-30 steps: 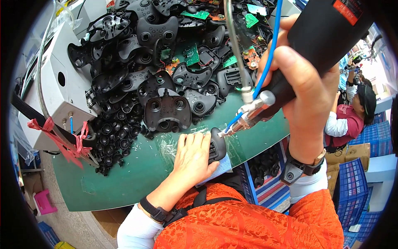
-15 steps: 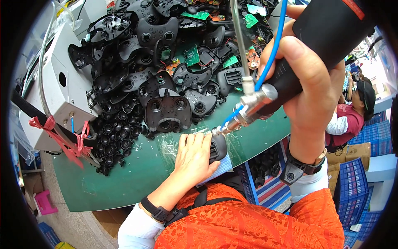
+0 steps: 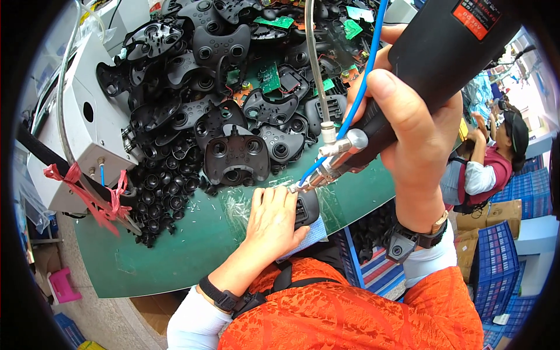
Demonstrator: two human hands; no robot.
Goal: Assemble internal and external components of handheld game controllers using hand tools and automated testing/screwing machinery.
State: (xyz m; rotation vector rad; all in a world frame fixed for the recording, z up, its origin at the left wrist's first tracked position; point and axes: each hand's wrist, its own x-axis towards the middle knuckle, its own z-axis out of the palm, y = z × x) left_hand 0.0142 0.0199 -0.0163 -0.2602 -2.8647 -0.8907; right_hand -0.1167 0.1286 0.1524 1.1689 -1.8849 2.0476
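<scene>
My left hand (image 3: pixel 269 220) lies over a black game controller (image 3: pixel 311 205), its fingers together and thumb along the near side, holding it down. Part of the controller is hidden beneath the hand. Under it shows the edge of a light blue patterned pad (image 3: pixel 315 233). My right hand (image 3: pixel 415 131) is wrapped round a thick black electric screwdriver (image 3: pixel 429 61), tilted down to the left. Its metal nose, with a blue tube (image 3: pixel 368 76) and a clear hose (image 3: pixel 315 64) attached, reaches the controller's far edge beside my left fingertips. Whether the tip touches a screw is too small to tell.
Black controller shells (image 3: pixel 236 160) and green circuit boards (image 3: pixel 269 77) are heaped across the far side of the green table (image 3: pixel 151 271). Small black cups (image 3: pixel 166 189) lie left of them. A grey metal box (image 3: pixel 84 125) stands far left. Another person (image 3: pixel 490 157) is at right.
My right hand and the screwdriver have shifted left, bringing the tip closer to my left fingertips. My left hand stays in place. The person at right has raised their hands.
</scene>
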